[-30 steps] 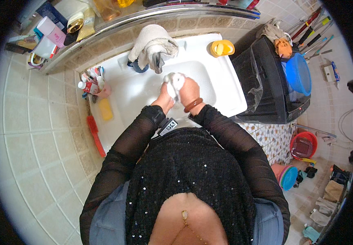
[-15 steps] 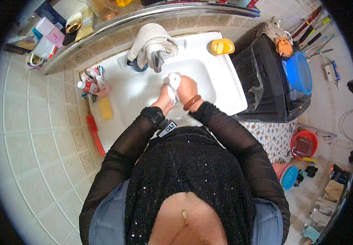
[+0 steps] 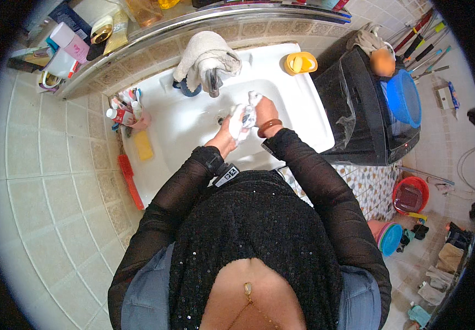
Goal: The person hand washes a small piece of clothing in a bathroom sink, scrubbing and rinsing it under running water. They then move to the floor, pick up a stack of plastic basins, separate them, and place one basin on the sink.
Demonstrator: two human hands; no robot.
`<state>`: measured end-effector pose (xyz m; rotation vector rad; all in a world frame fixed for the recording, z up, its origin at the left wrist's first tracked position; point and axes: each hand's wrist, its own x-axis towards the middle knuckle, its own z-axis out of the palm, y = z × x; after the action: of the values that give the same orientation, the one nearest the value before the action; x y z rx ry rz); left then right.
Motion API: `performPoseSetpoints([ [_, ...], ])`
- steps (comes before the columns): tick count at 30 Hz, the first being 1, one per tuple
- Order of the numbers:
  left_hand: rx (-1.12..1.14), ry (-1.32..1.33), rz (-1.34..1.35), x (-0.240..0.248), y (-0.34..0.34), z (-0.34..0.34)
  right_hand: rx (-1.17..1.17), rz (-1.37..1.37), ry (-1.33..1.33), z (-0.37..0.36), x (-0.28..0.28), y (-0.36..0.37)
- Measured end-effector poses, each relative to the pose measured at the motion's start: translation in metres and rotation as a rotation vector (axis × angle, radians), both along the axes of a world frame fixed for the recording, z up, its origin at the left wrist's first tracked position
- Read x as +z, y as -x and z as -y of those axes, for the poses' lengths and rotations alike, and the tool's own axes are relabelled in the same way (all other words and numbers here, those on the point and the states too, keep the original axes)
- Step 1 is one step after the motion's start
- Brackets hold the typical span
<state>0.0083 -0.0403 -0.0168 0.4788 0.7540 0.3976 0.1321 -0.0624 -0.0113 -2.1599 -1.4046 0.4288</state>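
I hold a white, foamy bundle (image 3: 239,122) between both hands over the basin of the white sink (image 3: 313,122), nearer its front edge than its back edge. My left hand (image 3: 228,134) grips it from the left with the fingers curled round its side. My right hand (image 3: 266,111) is bent closed on the other side, foam showing by its knuckles, and a reddish-brown bangle (image 3: 269,127) sits on that wrist. Suds hide most of the bundle, so I cannot tell what it is; a darker patch shows in the middle.

The drain hole (image 3: 221,120) lies in the basin just left of the bundle. Beyond my hands, at the middle of the sink's back edge, the metal faucet (image 3: 212,88) points toward me with a pale towel (image 3: 204,54) draped over it. In the back right corner sits a yellow soap dish (image 3: 307,65) with a pale bar (image 3: 296,63) in it. Near the back left corner stands a pink cup (image 3: 141,120) of toothbrushes; a yellow block (image 3: 143,145) lies just in front of it, and a red brush (image 3: 130,179) lies along the left edge, toward the front.
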Motion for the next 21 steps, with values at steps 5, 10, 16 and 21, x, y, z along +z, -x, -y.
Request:
performPoseSetpoints([
  [5, 0.082, -0.053, 0.028, 0.008, 0.001, -0.009, -0.130, -1.199, -0.155, 0.003, -0.013, -0.026],
  [10, 0.034, -0.385, -0.130, 0.017, 0.016, -0.014, 0.103, -1.258, -0.174, 0.027, 0.006, -0.023],
  [16, -0.135, -0.476, -0.010, 0.014, 0.025, -0.008, 0.242, -1.321, -0.121, 0.044, 0.024, -0.018],
  [21, -0.161, -0.603, -0.041, 0.017, 0.021, -0.005, 0.146, -1.076, -0.176, 0.046, 0.023, -0.016],
])
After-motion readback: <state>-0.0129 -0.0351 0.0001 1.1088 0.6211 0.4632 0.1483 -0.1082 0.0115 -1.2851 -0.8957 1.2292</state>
